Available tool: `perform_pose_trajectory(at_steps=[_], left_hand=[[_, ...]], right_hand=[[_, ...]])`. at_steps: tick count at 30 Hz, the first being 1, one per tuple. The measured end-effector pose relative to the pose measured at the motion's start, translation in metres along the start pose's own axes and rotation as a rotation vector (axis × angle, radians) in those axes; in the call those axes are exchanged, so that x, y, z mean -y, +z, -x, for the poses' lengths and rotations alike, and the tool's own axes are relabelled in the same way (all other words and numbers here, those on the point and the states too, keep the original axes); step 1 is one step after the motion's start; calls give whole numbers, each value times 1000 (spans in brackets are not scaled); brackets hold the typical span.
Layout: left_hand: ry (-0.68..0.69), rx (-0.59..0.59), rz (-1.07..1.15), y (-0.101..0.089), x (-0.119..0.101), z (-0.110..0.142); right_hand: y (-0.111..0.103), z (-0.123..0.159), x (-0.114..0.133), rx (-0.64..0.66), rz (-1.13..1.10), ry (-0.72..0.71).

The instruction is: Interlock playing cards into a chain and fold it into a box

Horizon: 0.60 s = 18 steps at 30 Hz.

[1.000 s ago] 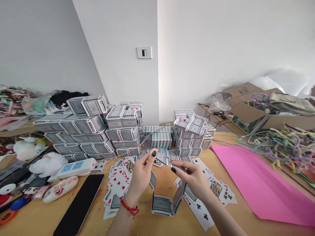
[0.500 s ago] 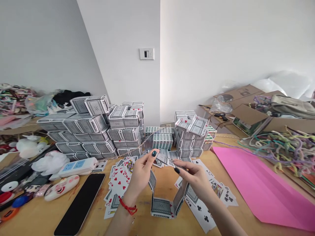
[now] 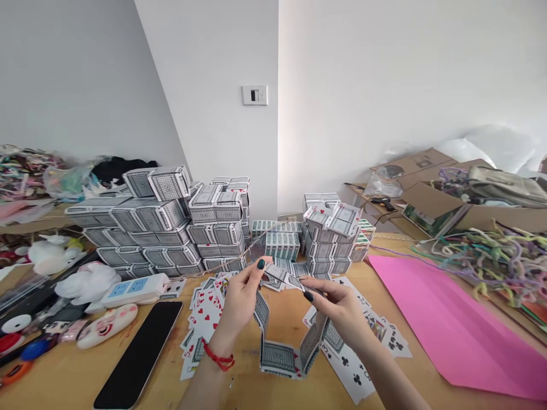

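A chain of folded playing cards (image 3: 278, 359), grey patterned backs showing, hangs in an open loop between my hands. My left hand (image 3: 243, 302) pinches its upper left part, thumb on top. On the upper right, my right hand (image 3: 337, 310) grips the cards between thumb and fingers. The cards at the top run slanted from one hand to the other; how they join is partly hidden by my fingers. Loose heart cards (image 3: 207, 313) lie spread beside my left wrist, and club cards (image 3: 352, 364) lie under and beside my right forearm.
Stacked blocks of folded cards (image 3: 149, 228) stand at the back left, with another stack (image 3: 329, 245) at the back right. Green card packs (image 3: 282, 245) sit between them. A phone (image 3: 139, 353), a power strip (image 3: 137, 289) and a pink sheet (image 3: 453, 324) lie on the table.
My left hand has shifted slightly left, drawing the left side of the card loop outward. My right hand stays almost in place, and both keep their grip.
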<state>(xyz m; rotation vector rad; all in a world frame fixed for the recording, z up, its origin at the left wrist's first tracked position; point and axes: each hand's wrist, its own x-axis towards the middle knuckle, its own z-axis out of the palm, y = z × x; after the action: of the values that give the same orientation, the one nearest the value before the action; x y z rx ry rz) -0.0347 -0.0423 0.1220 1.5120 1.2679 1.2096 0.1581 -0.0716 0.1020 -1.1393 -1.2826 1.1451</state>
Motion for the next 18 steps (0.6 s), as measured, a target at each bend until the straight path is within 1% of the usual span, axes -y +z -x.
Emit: perform_pose_trajectory(at_steps=[6, 12, 16, 18], left_hand=[[4, 18, -47, 2, -2, 1], [7, 5, -36, 4, -4, 2], [-11, 26, -19, 7, -1, 4], [2, 17, -14, 9, 1, 4]], right_hand=[[-1, 0, -1, -11, 14, -10], [-2, -1, -2, -22, 39, -8], [-2, -1, -2, -39, 44, -5], [-1, -1, -2, -35, 37, -8]])
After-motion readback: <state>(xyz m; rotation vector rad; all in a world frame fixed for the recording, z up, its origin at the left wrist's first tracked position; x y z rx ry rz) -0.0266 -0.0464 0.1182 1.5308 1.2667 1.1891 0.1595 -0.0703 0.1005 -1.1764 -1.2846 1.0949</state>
